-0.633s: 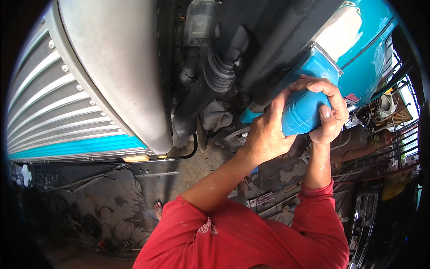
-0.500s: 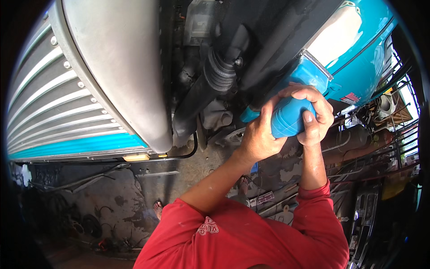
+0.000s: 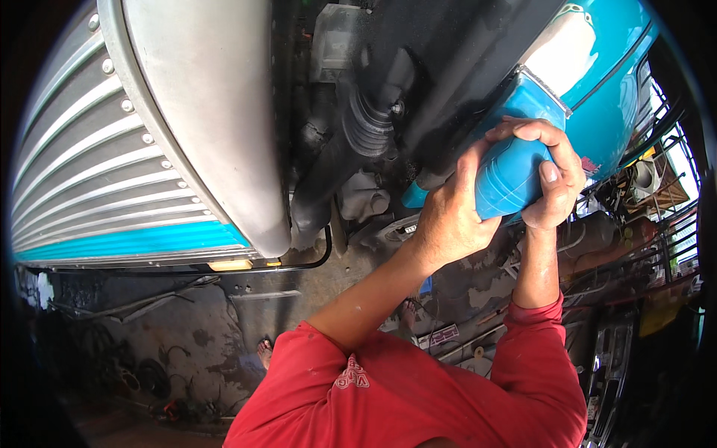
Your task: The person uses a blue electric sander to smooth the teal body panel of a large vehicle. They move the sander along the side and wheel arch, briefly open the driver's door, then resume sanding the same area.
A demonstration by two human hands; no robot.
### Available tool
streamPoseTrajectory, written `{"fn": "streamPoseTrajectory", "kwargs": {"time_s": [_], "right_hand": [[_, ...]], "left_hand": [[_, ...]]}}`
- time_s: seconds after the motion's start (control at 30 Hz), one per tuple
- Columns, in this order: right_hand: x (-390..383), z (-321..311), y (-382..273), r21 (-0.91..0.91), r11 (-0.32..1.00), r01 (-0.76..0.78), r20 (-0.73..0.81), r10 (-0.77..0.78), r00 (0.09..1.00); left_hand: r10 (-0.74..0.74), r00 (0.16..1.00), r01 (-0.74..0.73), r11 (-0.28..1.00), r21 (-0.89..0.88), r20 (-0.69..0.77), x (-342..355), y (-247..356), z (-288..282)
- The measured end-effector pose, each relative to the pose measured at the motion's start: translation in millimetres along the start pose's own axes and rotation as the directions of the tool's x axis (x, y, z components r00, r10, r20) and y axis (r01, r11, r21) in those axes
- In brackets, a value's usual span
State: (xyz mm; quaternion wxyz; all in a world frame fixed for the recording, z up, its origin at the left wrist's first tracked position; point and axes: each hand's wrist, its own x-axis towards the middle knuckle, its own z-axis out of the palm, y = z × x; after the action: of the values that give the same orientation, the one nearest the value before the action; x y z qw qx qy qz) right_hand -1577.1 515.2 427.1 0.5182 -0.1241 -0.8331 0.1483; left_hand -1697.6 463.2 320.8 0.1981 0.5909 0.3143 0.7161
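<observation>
Both my hands are wrapped round a blue rounded tool (image 3: 510,179) that looks like a sheet sander, with a metal strip (image 3: 544,91) along its far edge. My left hand (image 3: 452,218) grips its near-left side, the thumb side against the body. From the right, my right hand (image 3: 556,183) curls its fingers over the top, with its thumb pressed on the side. The tool lies against a turquoise vehicle panel (image 3: 609,119) beside a pale, filler-like patch (image 3: 556,56). Its underside is hidden.
A ribbed metal vehicle side (image 3: 82,149) with a grey rounded edge (image 3: 202,97) stands at left. Between the bodies are a black pipe with a bellows (image 3: 366,123) and a plastic reservoir (image 3: 364,198). Metal bars and car parts (image 3: 609,358) lie at right on the stained floor (image 3: 187,328).
Both hands and the blue tool have shifted slightly to the right and away from me. The grip looks the same.
</observation>
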Motion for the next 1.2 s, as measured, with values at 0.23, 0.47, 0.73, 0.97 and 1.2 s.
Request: {"fn": "streamPoseTrajectory", "kwargs": {"time_s": [0.23,0.47,0.73,0.97,1.2], "right_hand": [[56,-43,-15,0.125,0.989,-0.083,-0.067,0.092,0.994],[53,-60,-4,0.278,0.953,-0.123,0.133,0.089,0.987],[2,-23,11,0.123,0.992,-0.029,0.122,0.013,0.992],[-24,3,17,0.030,1.000,0.001,0.074,-0.003,0.997],[22,-26,0,0.080,0.994,-0.074,0.049,0.070,0.996]], "left_hand": [[0.090,0.996,-0.090,0.995,0.045,-0.007,50,41,16],[0.073,0.995,-0.073,0.997,0.014,-0.070,39,33,17],[0.023,1.000,-0.023,1.000,0.007,-0.003,1,-4,4],[0.012,1.000,-0.012,1.000,0.002,-0.017,-19,-22,-5],[0.053,0.998,-0.052,0.998,0.025,-0.037,17,10,6]]}}
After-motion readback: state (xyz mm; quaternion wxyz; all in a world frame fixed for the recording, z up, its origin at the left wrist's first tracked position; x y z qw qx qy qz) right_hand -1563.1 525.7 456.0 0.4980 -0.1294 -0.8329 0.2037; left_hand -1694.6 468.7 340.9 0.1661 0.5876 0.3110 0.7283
